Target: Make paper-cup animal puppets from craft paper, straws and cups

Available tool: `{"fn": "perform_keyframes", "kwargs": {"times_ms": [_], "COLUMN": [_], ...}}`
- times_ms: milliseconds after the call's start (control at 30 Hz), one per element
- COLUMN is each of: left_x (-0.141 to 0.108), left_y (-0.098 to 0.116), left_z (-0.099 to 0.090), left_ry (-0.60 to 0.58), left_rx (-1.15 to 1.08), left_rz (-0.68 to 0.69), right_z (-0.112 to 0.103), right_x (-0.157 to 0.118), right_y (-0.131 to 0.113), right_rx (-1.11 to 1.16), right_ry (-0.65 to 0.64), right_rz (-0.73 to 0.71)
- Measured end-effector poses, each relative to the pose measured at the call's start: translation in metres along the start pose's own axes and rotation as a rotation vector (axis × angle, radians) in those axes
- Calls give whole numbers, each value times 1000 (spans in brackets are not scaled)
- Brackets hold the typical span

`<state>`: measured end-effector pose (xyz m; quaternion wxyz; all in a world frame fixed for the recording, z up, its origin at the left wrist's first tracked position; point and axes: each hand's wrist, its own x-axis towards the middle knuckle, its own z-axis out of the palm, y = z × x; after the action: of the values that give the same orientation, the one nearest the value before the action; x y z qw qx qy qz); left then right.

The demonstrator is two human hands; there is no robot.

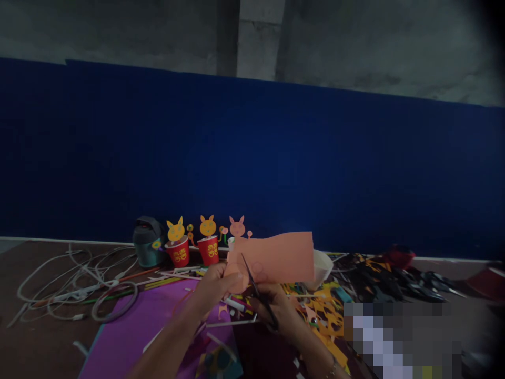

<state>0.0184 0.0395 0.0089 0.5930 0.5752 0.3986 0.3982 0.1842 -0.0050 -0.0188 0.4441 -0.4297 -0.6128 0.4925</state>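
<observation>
An orange-pink paper sheet (284, 255) is held up over the table, its left end pinched by my left hand (216, 284). Faint drawn outlines show near its lower middle. My right hand (274, 308) is closed round the handles of dark scissors (258, 292). The scissor blades point up and to the left, at the sheet's lower left part beside a rounded piece near my left thumb. Behind the hands stand two red paper cups (208, 251) with yellow animal-head cutouts, and a pink animal-head cutout (237, 227) rises behind the sheet.
Purple paper (130, 331) lies at the left front, with tangled white cables (74, 284) and a teal-grey container (148, 242) beyond. Yellow paper scraps (325, 310) and a white bowl (323, 266) are to the right. Dark tools (418, 284) lie farther right, before a blue wall.
</observation>
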Motion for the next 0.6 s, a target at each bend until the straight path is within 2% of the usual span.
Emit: {"fn": "perform_keyframes", "kwargs": {"times_ms": [167, 333, 467, 600], "left_x": [-2, -5, -3, 1], "left_y": [4, -1, -9, -13], "left_z": [1, 14, 15, 11], "left_ry": [15, 165, 230, 155], "left_rx": [12, -29, 165, 225], "left_rz": [-24, 11, 90, 74], "right_z": [1, 7, 6, 1], "right_x": [-1, -5, -5, -4], "right_y": [3, 7, 7, 3], "right_rx": [103, 275, 205, 103], "right_ry": [-9, 19, -49, -121], "right_rz": [110, 185, 186, 222]}}
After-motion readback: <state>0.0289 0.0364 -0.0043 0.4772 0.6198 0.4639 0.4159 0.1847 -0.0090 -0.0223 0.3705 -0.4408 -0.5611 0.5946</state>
